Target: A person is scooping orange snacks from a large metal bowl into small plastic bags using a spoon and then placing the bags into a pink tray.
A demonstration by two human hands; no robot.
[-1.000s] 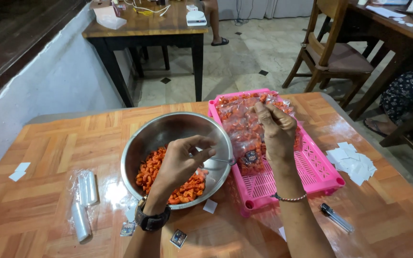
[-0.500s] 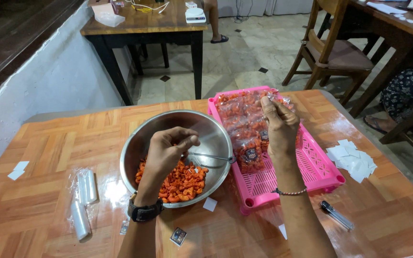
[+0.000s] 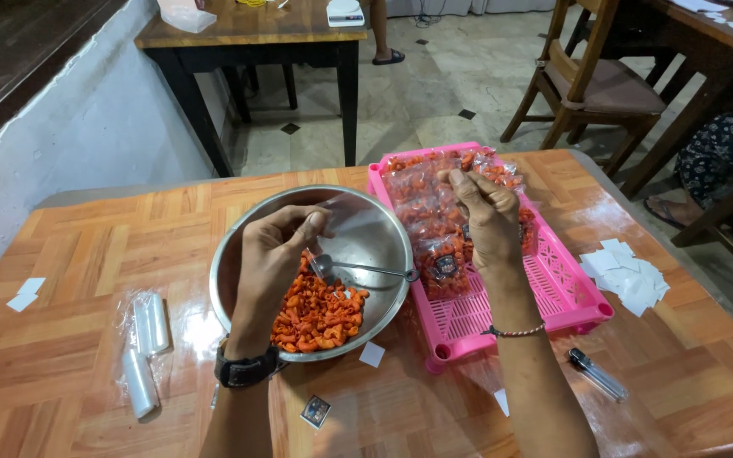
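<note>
Lying at far left are paper slips (image 3: 25,294), then plastic rolls (image 3: 144,348). The left hand (image 3: 275,259), fingers curled together, hovers over orange snacks (image 3: 318,312) in the steel bowl (image 3: 372,219) beside a spoon (image 3: 358,267). The right hand (image 3: 487,222) pinches a clear bag (image 3: 439,227) above the pink tray (image 3: 566,293).

A bowl (image 3: 366,212) stood on the tabletop (image 3: 86,246), a tray (image 3: 553,288) of packets (image 3: 434,203) right of it, bag rolls (image 3: 142,348) left.
</note>
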